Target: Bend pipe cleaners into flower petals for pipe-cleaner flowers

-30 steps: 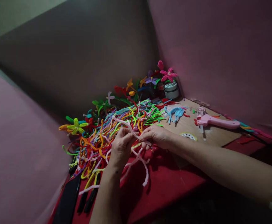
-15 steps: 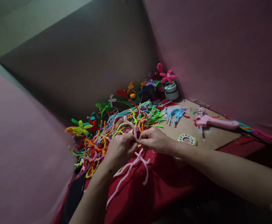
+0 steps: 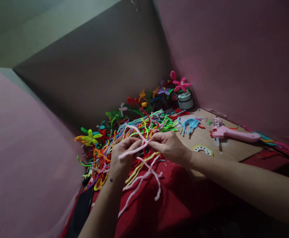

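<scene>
A pale pink pipe cleaner point(image 3: 137, 131) is bent sharply, its two arms meeting at the fingertips of my right hand point(image 3: 171, 147), which pinches the bend. One arm slants up to the left; the other runs down across the fingers of my left hand point(image 3: 123, 153). Those left fingers are closed on the pipe cleaner near the bend, though the exact grip is partly covered. Below the hands, more pink pipe cleaners point(image 3: 141, 180) lie crossed on the red cloth point(image 3: 181, 205), beside yellow pipe cleaners point(image 3: 136, 172).
Behind my hands spreads a heap of coloured pipe cleaners point(image 3: 102, 155), backed by pipe-cleaner flowers point(image 3: 91, 137). To the right, a wooden board point(image 3: 236, 150) carries a pink glue gun point(image 3: 238, 133), a tape roll point(image 3: 202, 150) and blue pipe-cleaner pieces point(image 3: 189, 125). A dark flat object point(image 3: 81, 211) lies front left.
My hands have moved slightly apart, and the pink pipe cleaner now shows two arms forming a bend. The whole view has shifted a little, moving the scene right and down.
</scene>
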Tool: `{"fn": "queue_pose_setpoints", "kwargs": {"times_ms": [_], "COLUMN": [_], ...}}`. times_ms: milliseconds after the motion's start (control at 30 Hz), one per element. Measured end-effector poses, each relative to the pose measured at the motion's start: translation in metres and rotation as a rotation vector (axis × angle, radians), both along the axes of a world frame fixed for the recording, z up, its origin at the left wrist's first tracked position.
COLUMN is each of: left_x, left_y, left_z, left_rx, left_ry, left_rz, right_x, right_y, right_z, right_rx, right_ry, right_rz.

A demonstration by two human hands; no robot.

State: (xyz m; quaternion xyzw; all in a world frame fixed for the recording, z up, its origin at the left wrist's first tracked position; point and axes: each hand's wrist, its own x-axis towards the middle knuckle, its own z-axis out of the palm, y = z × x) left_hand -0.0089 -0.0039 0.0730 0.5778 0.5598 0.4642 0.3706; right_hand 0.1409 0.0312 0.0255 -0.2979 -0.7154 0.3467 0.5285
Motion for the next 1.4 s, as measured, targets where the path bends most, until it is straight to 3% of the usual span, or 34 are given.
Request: {"fn": "queue_pose_setpoints", "kwargs": {"times_ms": [133, 267, 367, 433, 533, 600, 667, 800, 867, 1033, 1200, 1300, 1400], "left_x": [-0.004, -0.007, -0.003, 0.002, 0.010, 0.014, 0.017, 0.014, 0.012, 0.009, 0.013, 0.016, 0.017], "left_y": [-0.005, -0.002, -0.001, 0.000, 0.004, 0.006, 0.007, 0.008, 0.009, 0.011, 0.009, 0.006, 0.003], "left_z": [-0.004, -0.003, 0.001, 0.002, -0.003, -0.008, -0.012, -0.015, -0.017, -0.034, -0.045, -0.042, -0.037], "left_rx": [0.534, 0.739, 0.659, 0.479, 0.202, 0.133, 0.154, 0.227, 0.237, 0.384, 0.720, 0.754, 0.711], "left_ry": [0.496, 0.780, 0.811, 0.754, 0.545, 0.409, 0.367, 0.442, 0.440, 0.431, 0.872, 1.156, 1.244], "left_rz": [-0.040, -0.128, -0.152, -0.137, -0.093, -0.081, -0.054, -0.027, -0.037, 0.045, 0.141, 0.157, 0.111], "right_x": [0.001, 0.002, 0.002, 0.002, 0.001, 0.001, 0.001, 0.004, 0.004, 0.000, -0.005, -0.007, -0.008], "right_y": [0.002, 0.001, -0.002, -0.005, -0.006, -0.005, -0.002, 0.006, 0.009, 0.010, 0.004, 0.002, 0.003], "right_z": [0.003, 0.002, 0.000, -0.003, -0.006, -0.009, -0.010, -0.011, -0.011, -0.013, -0.011, -0.012, -0.017], "right_rx": [-0.325, -0.410, -0.334, -0.179, 0.024, 0.033, -0.072, -0.450, -0.571, -0.636, -0.577, -0.595, -0.547], "right_ry": [0.204, 0.241, 0.197, 0.114, -0.007, -0.012, 0.049, 0.248, 0.302, 0.341, 0.352, 0.398, 0.386], "right_rz": [0.313, 0.415, 0.373, 0.239, 0.013, -0.043, 0.040, 0.396, 0.460, 0.382, 0.291, 0.281, 0.259]}}
